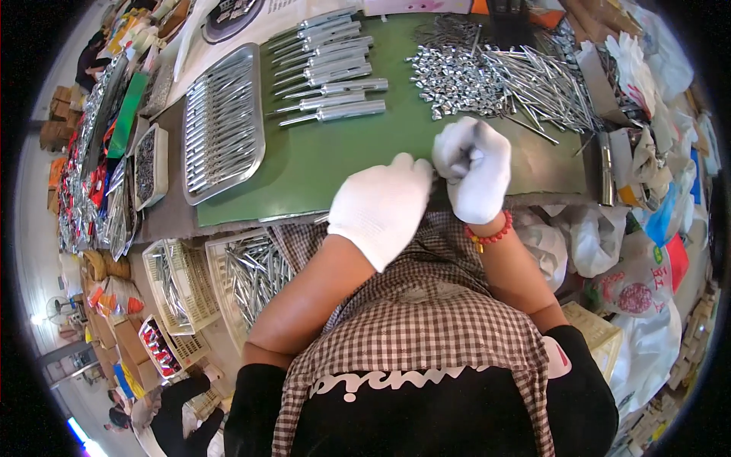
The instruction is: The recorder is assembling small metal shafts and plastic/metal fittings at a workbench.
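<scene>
My left hand (384,204), in a white knitted glove, is back-up at the front edge of the green mat (320,167), its fingers curled under. A short piece of metal (321,218) shows beside its wrist edge; the rest is hidden. Right beside it, my right hand (478,171), gloved in white with darkened fingertips, is curled into a pinch. What lies between its fingers cannot be made out. Beyond my hands lie a heap of small shiny metal pieces (453,80), a pile of thin metal rods (544,87) and a row of metal tools with thick round handles (350,112).
On the left, a metal tray (259,145) holds many slim metal shafts, beside a small box of dark parts (152,167). Below the table edge stand cream plastic baskets (217,266) of metal parts. Plastic bags (601,240) crowd the right. Another person (175,411) sits at the lower left.
</scene>
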### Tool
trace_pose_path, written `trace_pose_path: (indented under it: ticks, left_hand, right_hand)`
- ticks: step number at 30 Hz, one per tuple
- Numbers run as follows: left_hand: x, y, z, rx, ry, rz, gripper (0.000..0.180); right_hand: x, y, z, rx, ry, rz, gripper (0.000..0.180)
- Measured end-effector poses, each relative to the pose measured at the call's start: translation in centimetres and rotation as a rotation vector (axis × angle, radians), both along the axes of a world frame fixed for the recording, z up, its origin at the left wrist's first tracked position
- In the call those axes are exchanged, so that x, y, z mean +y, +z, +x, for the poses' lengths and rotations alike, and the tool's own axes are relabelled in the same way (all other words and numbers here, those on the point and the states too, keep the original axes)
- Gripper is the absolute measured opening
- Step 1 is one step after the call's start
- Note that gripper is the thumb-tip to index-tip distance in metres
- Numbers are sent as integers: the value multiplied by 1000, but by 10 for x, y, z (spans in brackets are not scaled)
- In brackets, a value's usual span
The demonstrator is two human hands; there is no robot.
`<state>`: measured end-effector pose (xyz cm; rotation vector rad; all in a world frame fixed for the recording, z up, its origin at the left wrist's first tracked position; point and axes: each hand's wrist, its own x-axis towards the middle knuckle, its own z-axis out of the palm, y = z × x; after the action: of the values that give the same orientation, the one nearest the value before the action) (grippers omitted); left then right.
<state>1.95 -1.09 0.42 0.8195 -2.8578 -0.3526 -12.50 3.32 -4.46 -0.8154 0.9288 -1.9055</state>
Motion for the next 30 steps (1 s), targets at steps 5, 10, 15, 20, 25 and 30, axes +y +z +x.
trace_pose_path:
  ticks: [5, 10, 15, 20, 25, 30]
  left_hand:
    - [10, -4, -28, -80, 13, -115, 15]
    - [4, -17, 34, 160, 158, 6, 17]
    - [47, -73, 183, 209, 906, -12, 24]
    - [72, -99, 262, -164, 1043, -49, 16]
    - [11, -30, 148, 345, 493, -392, 16]
    - [-70, -23, 47, 380, 107, -412, 21]
  right_hand:
    - [3, -5, -13, 13, -188, 27, 47]
    - [0, 3, -21, -294, 44, -92, 46]
    - [1, 4, -25, -266, 106, -58, 47]
    - [-4, 6, -13, -266, 21, 34, 48]
    - [-1, 6, -13, -114, 82, 136, 43]
    - [0, 5, -9, 7, 47, 218, 29]
